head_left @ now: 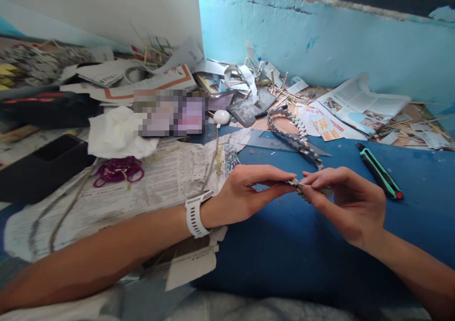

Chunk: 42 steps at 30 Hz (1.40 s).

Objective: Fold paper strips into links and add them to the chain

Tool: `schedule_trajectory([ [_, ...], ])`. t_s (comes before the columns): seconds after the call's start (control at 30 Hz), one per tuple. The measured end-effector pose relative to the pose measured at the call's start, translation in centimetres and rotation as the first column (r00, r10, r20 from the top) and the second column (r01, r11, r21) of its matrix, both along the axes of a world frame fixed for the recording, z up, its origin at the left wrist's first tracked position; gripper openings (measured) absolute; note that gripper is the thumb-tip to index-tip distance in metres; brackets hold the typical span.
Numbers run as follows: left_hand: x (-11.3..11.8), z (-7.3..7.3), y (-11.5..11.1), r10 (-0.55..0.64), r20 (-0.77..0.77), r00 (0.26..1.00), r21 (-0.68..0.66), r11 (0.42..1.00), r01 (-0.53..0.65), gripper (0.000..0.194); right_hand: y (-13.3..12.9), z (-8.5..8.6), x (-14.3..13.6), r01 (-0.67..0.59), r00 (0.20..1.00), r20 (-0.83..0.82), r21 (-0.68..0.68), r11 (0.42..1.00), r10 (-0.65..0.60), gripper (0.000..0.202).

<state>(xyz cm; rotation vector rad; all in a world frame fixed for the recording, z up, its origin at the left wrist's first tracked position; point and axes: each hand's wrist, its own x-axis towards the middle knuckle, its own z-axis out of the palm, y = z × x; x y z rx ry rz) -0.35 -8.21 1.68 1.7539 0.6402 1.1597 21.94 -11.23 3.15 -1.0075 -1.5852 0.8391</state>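
A chain of small grey folded-looking links curves over the blue surface and runs down toward my hands. My left hand, with a white watch strap at the wrist, pinches a small pale grey link piece between thumb and fingertips. From the other side my right hand pinches the same small piece, its fingertips close to the left ones. Fingers cover most of the piece, so whether it joins the chain cannot be made out.
A green and black utility knife lies to the right. Behind the chain is a clear ruler. Newspaper, purple cord, white tissue and a black case lie left. Paper scraps and thin sticks line the wall.
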Motion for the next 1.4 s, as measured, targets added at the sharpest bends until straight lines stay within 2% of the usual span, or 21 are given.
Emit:
schedule_trajectory([
  [0.1, -0.1, -0.1, 0.1, -0.004, -0.009, 1.000, 0.054, 0.999, 0.005, 0.027, -0.1, 0.0, -0.3, 0.000, 0.999, -0.054, -0.022, 1.000, -0.001, 0.020],
  [0.23, -0.2, -0.2, 0.2, -0.019, -0.015, 1.000, 0.183, 0.983, 0.021, 0.034, -0.5, -0.2, -0.8, 0.069, 0.990, -0.115, -0.072, 0.995, -0.077, 0.017],
  [0.33, -0.3, -0.2, 0.1, -0.002, -0.052, 0.999, 0.234, 0.972, 0.014, 0.034, -0.6, -0.3, -0.8, 0.107, 0.988, -0.097, -0.103, 0.989, -0.117, 0.014],
  [0.43, -0.4, -0.1, 0.0, 0.030, -0.078, 0.997, 0.245, 0.969, -0.010, 0.031, -0.3, -0.3, -0.6, 0.076, 0.996, -0.028, -0.115, 0.990, -0.080, 0.014],
  [0.6, -0.4, 0.0, 0.0, 0.017, -0.087, 0.996, 0.232, 0.973, 0.004, 0.026, 0.0, -0.4, -0.5, 0.033, 0.998, -0.052, -0.047, 0.998, -0.035, 0.014],
  [0.7, -0.2, 0.0, 0.1, 0.020, -0.058, 0.998, 0.209, 0.978, -0.007, 0.025, 0.1, -0.3, -0.4, 0.008, 0.999, -0.041, -0.097, 0.995, -0.012, 0.014],
  [0.83, 0.0, -0.1, 0.1, 0.074, -0.015, 0.997, 0.107, 0.992, -0.072, 0.026, 0.7, 0.0, 0.2, -0.076, 0.997, 0.010, -0.125, 0.989, 0.077, 0.013],
  [0.93, -0.1, -0.1, 0.2, 0.069, -0.007, 0.998, 0.073, 0.995, -0.069, 0.027, 0.9, -0.1, 0.4, -0.049, 0.999, 0.012, -0.105, 0.993, 0.051, 0.013],
  [1.03, -0.3, -0.1, 0.4, 0.018, -0.038, 0.999, 0.119, 0.993, -0.014, 0.026, 0.9, -0.3, 0.4, 0.002, 1.000, 0.013, -0.142, 0.990, 0.000, 0.016],
  [1.2, -0.3, 0.1, 0.5, -0.069, -0.095, 0.993, 0.138, 0.987, 0.082, 0.023, 0.6, -0.1, 0.2, -0.042, 0.999, -0.031, -0.204, 0.978, 0.036, 0.014],
  [1.4, 0.0, 0.1, 0.4, -0.006, -0.053, 0.999, 0.000, 1.000, 0.007, 0.022, 0.9, 0.2, 0.5, -0.063, 0.998, -0.014, -0.245, 0.967, 0.062, 0.017],
])
